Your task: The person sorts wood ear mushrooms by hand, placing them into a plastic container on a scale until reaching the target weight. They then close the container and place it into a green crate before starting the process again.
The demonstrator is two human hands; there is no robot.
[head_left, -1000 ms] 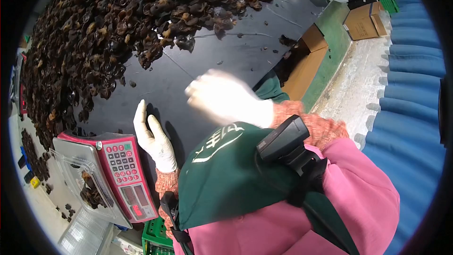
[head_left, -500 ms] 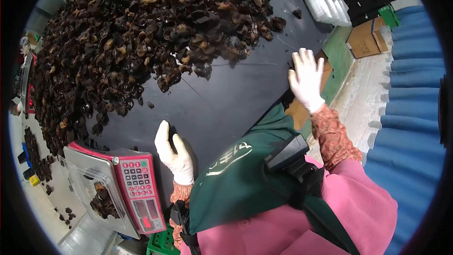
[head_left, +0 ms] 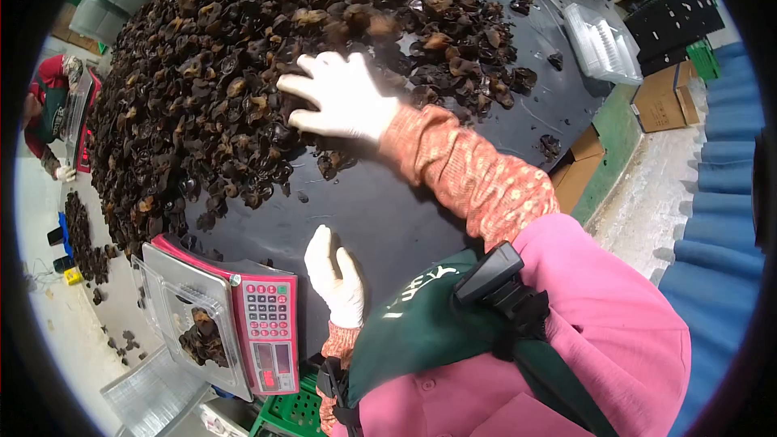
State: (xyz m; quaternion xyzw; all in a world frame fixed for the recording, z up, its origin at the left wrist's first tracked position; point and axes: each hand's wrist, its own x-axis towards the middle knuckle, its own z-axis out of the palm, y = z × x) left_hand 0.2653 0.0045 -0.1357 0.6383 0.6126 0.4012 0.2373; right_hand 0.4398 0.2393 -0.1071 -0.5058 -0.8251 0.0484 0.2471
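A large heap of dark brown wood ear mushrooms [head_left: 235, 89] covers the far part of the black table [head_left: 388, 210]. My right hand [head_left: 344, 101], in a white glove, reaches over the near edge of the heap with its fingers spread, and I see nothing held in it. Gloved too, my left hand [head_left: 338, 287] hovers by the table's near side, thumb and fingers apart, nothing between them. To its left stands a red digital scale [head_left: 269, 307]. On the scale's pan lies a transparent plastic tray [head_left: 166, 307] with a small portion of wood ear mushrooms [head_left: 204, 338] inside.
Stacked transparent trays [head_left: 603, 44] lie at the table's far right; more trays [head_left: 154, 396] are at lower left. A green crate [head_left: 295, 414] sits below the scale. Cardboard boxes [head_left: 664, 101] are on the right. At far left, a co-worker [head_left: 53, 109] is beside another scale [head_left: 83, 125].
My right hand has swung left from the table's right edge to the heap. The view has shifted, bringing the co-worker further into sight. My left hand keeps its pose.
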